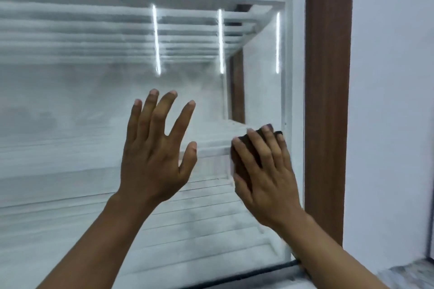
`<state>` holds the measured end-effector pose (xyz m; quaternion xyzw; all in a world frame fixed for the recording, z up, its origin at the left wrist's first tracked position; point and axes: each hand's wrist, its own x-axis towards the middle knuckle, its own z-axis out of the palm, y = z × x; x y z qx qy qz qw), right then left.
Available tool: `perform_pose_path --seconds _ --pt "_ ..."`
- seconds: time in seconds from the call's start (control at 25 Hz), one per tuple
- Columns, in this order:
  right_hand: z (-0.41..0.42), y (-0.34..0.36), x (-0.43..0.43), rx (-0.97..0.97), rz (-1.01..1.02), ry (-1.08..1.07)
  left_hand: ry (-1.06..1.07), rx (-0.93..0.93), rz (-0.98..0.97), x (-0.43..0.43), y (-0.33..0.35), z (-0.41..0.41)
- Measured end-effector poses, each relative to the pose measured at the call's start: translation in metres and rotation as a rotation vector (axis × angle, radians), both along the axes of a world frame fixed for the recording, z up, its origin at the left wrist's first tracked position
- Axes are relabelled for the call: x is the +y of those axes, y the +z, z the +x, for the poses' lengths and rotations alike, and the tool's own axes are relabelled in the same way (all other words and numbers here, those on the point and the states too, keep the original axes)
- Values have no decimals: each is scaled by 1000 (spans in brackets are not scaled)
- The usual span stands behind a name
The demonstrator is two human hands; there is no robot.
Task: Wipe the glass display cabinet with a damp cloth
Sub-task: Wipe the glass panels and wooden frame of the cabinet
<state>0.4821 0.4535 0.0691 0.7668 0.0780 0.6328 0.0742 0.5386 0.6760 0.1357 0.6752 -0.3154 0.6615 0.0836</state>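
Both hands are up at the glass display cabinet (94,112). The left hand (156,155) has its fingers spread wide and holds nothing. The right hand (263,176) presses a dark cloth (242,164) flat against the pane with straight fingers, near the right edge, just beside the brown wooden post (327,101).

Dark brown cloth (244,162); white-framed glass cabinet (94,101) with white slats; reddish-brown wooden post (327,101); pale grey wall (394,77).
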Motion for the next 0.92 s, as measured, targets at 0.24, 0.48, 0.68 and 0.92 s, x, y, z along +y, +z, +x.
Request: perform_pose_path --seconds 0.24,0.48,0.68,0.92 --pt "19 62 36 -133 180 32 2 -39 -20 1 0 5" --pt "6 -29 -9 -72 137 -18 4 -33 1 11 -23 8" --pt "22 -8 53 -130 148 44 -13 -34 -4 10 -23 9" --pt "11 -76 -4 -111 137 29 15 -20 12 15 -69 7"
